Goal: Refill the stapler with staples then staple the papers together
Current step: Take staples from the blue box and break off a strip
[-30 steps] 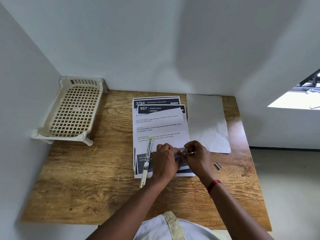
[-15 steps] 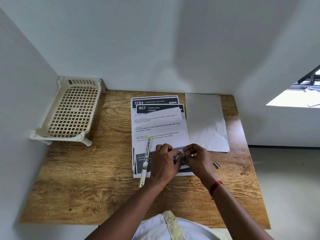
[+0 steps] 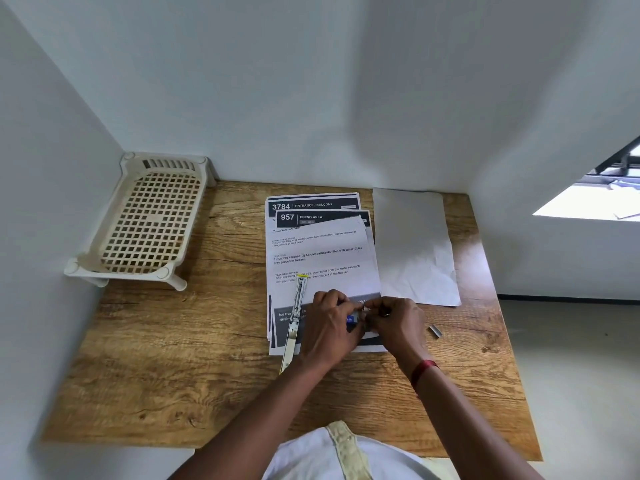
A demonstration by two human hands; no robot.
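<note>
A stack of printed papers (image 3: 318, 251) lies in the middle of the wooden table (image 3: 194, 358). An opened metal stapler (image 3: 295, 318) with a yellow tip lies flat across the stack's lower left. Just right of it, my left hand (image 3: 330, 329) holds a small blue box (image 3: 351, 319), mostly hidden by fingers. My right hand (image 3: 394, 322) meets it from the right, fingertips pinching at the box's end. What they pinch is hidden. A loose strip of staples (image 3: 435, 331) lies on the wood to the right of my right hand.
A blank white sheet (image 3: 415, 247) lies right of the stack. A cream plastic lattice rack (image 3: 149, 216) stands in the back left corner against the walls. The table's right edge drops to the floor.
My two hands have drawn closer together over the blue box, the right one sliding slightly left. Stapler, papers and loose staples have not moved.
</note>
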